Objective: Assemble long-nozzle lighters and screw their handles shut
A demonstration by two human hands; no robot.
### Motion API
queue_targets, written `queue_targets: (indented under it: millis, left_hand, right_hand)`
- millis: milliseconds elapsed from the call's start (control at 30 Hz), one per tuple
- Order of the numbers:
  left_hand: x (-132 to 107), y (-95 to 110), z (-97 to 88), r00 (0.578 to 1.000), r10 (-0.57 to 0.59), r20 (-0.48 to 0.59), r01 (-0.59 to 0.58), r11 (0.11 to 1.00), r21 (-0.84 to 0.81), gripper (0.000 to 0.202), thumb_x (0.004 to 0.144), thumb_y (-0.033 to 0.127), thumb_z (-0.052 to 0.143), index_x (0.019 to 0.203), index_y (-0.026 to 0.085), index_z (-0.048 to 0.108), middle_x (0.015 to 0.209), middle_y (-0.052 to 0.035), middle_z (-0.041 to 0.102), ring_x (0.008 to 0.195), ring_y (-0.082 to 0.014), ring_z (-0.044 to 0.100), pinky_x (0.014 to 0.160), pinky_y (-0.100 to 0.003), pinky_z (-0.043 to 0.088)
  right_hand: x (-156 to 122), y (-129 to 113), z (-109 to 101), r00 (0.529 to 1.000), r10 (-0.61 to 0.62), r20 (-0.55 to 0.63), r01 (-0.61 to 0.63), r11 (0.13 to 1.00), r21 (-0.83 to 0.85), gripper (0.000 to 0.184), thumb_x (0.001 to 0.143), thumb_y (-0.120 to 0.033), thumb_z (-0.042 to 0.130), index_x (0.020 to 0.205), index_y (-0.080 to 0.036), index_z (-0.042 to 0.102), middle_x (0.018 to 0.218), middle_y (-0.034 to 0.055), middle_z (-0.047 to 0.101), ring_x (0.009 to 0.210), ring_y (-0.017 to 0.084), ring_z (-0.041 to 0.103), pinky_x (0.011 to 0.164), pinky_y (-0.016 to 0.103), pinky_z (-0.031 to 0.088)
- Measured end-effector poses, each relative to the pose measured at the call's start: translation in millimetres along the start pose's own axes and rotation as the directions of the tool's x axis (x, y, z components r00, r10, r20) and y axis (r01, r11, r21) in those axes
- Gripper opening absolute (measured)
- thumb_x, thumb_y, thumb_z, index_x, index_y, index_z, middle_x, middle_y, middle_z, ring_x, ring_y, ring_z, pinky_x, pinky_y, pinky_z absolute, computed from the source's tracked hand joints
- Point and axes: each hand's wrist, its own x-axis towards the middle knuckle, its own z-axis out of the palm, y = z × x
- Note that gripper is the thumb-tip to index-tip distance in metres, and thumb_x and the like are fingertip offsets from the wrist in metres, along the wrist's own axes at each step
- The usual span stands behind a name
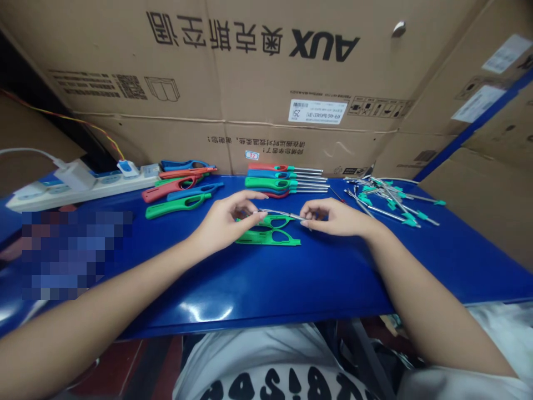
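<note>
— Start with the biggest. At the back?
— Across the whole rear, a tall cardboard panel (250, 80), printed with dark, upside-down lettering.
— And in front of that?
— A glossy blue counter (266, 283), with everything else laid out on top.
— Next in size?
— Along the left rear edge, a white power strip (54, 199), with plugs in the sockets.
— Over to the right?
— Heaped loosely, a pile of metal rods (387, 213) with teal ends, thin pale wires tangled among them.
— Nearer the middle?
— Just in front of the cardboard, a stack of lighters (266, 182) in red, blue and green, rods pointing right. Farther left, near the strip, a cluster of handles (179, 207) in blue, orange, red and green.
— Now the hands.
— With the left hand (229, 216), pinching the left end of a slim metal piece (295, 216) between thumb and fingertips. With the right hand (333, 216), pinching the other end in the same way.
— Anything beneath?
— Lying side by side, two green shells (256, 238) with oval openings, the rear one partly hidden.
— And the metal piece exactly?
— Stretched nearly level between both hands, over the rear shell. Touching or clear of the plastic: impossible to tell.
</note>
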Motion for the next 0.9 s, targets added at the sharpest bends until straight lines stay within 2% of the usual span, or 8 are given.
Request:
queue_targets:
  millis: [100,200,333,467,533,733,900]
  left_hand:
    - [1,3,-1.2,0.999,-0.044,0.001,0.044,0.998,-0.043,0.042,0.085,0.050,0.074,0.108,0.016,0.073,0.078,-0.0039,0.072,0.069,-0.0153,0.066,0.065,-0.026,0.053]
    - [2,2,-2.3,0.996,-0.087,0.017,0.087,0.996,-0.018,0.041,0.084,0.054,0.073,0.096,0.014,0.076,0.078,-0.0055,0.074,0.069,-0.0157,0.066,0.066,-0.026,0.054]
    - [3,-5,-3.8,0.985,-0.147,0.095,0.143,0.989,0.045,0.044,0.082,0.057,0.074,0.095,0.015,0.078,0.082,-0.0065,0.077,0.069,-0.0169,0.067,0.063,-0.026,0.052]
    - [3,-10,-5.6,0.968,-0.168,0.188,0.147,0.982,0.120,0.043,0.083,0.056,0.072,0.099,0.017,0.079,0.084,-0.0066,0.078,0.070,-0.0183,0.068,0.061,-0.027,0.051]
    - [2,-11,-6.8,0.964,-0.138,0.226,0.099,0.980,0.174,0.040,0.086,0.053,0.070,0.101,0.017,0.079,0.088,-0.0066,0.078,0.074,-0.0184,0.069,0.063,-0.027,0.051]
    - [1,-5,-8.6,0.935,0.057,0.350,-0.191,0.912,0.364,0.026,0.094,0.038,0.066,0.099,0.018,0.080,0.096,-0.0062,0.074,0.082,-0.0168,0.068,0.073,-0.027,0.051]
    - [-1,-6,-6.9,0.911,0.092,0.401,-0.266,0.875,0.404,0.021,0.095,0.030,0.065,0.100,0.016,0.079,0.094,-0.0071,0.072,0.080,-0.0167,0.068,0.075,-0.027,0.052]
  right_hand:
    - [-2,-3,-1,0.995,0.017,0.095,-0.020,0.999,0.035,0.031,0.088,-0.047,0.067,0.093,-0.016,0.067,0.077,0.0004,0.062,0.067,0.012,0.053,0.063,0.024,0.045]
    - [-4,-6,-3,0.987,0.006,0.159,-0.012,0.999,0.037,0.034,0.089,-0.049,0.066,0.094,-0.016,0.071,0.083,0.0023,0.064,0.068,0.012,0.054,0.062,0.024,0.046]
    - [-7,-4,-6,0.974,0.030,0.225,-0.050,0.995,0.083,0.039,0.088,-0.053,0.068,0.098,-0.016,0.075,0.093,0.0061,0.068,0.070,0.013,0.061,0.059,0.025,0.050]
    - [-8,-2,-11,0.963,0.085,0.254,-0.105,0.992,0.065,0.041,0.088,-0.054,0.068,0.102,-0.016,0.076,0.090,0.0059,0.071,0.072,0.015,0.064,0.062,0.025,0.051]
    - [-9,-3,-13,0.966,0.083,0.245,-0.094,0.995,0.033,0.042,0.088,-0.054,0.068,0.102,-0.016,0.075,0.087,0.0053,0.072,0.073,0.015,0.064,0.065,0.026,0.050]
    - [-9,-5,-13,0.960,0.110,0.258,-0.101,0.994,-0.047,0.039,0.082,-0.054,0.074,0.090,-0.016,0.073,0.087,0.0056,0.074,0.081,0.018,0.065,0.076,0.029,0.049]
    - [-8,-5,-7,0.949,0.099,0.299,-0.065,0.990,-0.121,0.031,0.082,-0.049,0.074,0.085,-0.018,0.074,0.086,0.0042,0.075,0.083,0.019,0.066,0.075,0.029,0.047]
